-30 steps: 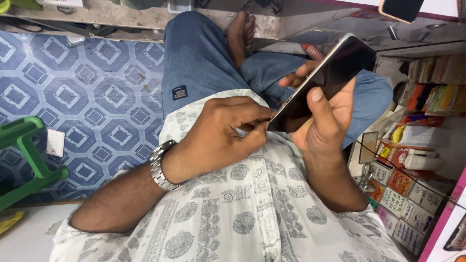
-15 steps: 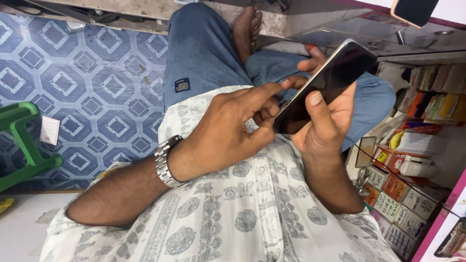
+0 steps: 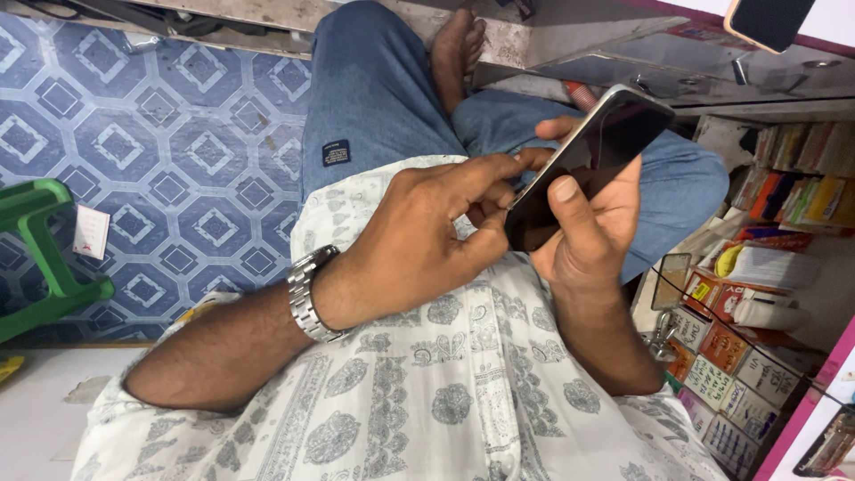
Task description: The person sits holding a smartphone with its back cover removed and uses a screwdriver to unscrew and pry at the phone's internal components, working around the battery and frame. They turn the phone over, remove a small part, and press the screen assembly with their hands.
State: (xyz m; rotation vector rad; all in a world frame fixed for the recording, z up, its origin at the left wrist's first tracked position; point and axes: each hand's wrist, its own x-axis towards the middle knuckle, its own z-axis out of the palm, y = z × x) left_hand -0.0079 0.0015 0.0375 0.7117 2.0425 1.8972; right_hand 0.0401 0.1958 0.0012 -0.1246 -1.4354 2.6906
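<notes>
right hand (image 3: 588, 240) has a closed grip around a dark phone (image 3: 583, 169), thumb across its screen, held tilted above the lap. left hand (image 3: 427, 240), wearing a metal watch (image 3: 307, 294), pinches the phone's lower edge with its fingertips (image 3: 525, 160).

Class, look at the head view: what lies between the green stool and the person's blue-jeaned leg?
Patterned blue floor, with a small white card lying beside the green stool; otherwise bare up to the leg.
</notes>
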